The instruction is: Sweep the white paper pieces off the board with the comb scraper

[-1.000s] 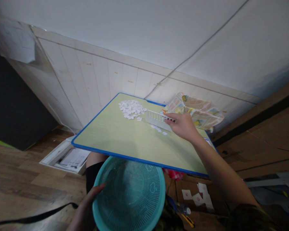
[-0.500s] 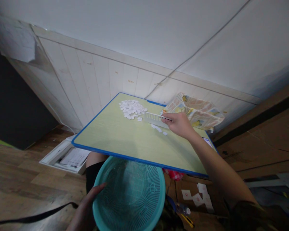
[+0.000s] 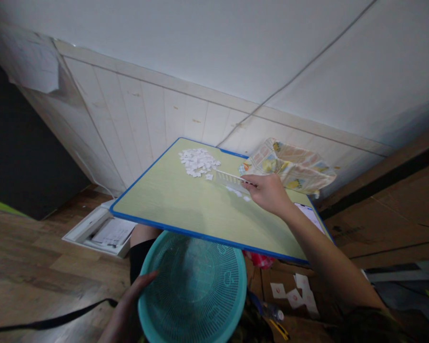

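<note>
My right hand (image 3: pixel 268 191) grips one end of a flat white slotted plastic piece (image 3: pixel 229 178), held on edge over the table (image 3: pixel 178 209). Its far end comes close to a pile of small white paper pieces (image 3: pixel 198 162). A few more paper pieces (image 3: pixel 238 192) lie on the near side of the plastic piece. Below the table's front edge, my left hand (image 3: pixel 134 297) holds the left rim of a round teal plastic basket (image 3: pixel 193 276), thumb over the inside. Its other fingers are hidden. No paper pieces show inside the basket.
A patterned fabric bin (image 3: pixel 296 166) stands at the table's back right, with a phone (image 3: pixel 309 215) near the right edge. Cardboard (image 3: pixel 396 205) rises on the right. An open white box (image 3: pixel 103 233) sits on the floor at left. Paper squares (image 3: pixel 295 295) lie lower right.
The view has shifted slightly, and more of the phone shows beside my right forearm. The plastic piece tilts a little differently. Both hands keep their holds.
</note>
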Tool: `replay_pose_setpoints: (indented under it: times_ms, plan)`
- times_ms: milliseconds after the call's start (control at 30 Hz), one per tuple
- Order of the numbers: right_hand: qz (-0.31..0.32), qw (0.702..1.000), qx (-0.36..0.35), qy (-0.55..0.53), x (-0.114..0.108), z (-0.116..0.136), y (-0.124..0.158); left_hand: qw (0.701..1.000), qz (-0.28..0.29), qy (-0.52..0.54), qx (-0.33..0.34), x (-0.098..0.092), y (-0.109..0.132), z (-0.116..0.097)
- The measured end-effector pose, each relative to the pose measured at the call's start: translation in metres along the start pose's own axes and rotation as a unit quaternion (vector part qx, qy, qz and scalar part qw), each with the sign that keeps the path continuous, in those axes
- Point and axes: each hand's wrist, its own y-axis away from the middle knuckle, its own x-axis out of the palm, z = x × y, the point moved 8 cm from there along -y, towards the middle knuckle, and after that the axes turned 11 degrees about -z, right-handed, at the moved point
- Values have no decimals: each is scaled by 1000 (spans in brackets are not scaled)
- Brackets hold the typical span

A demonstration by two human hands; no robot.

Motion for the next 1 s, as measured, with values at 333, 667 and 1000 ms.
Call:
replay_pose_setpoints:
  times_ms: [333, 667, 1000]
  plan:
    - [-23, 1000, 14, 9, 5, -5, -14, 1000, 6, -11, 22, -2, -3, -2]
    - [-17, 1000, 1, -11, -2, -4, -11, 1000, -11, -17, 17, 2, 8, -3]
    - [-11, 1000, -14, -25, -2, -2, -10, 1000, 5, -8, 6, -2, 1, -3]
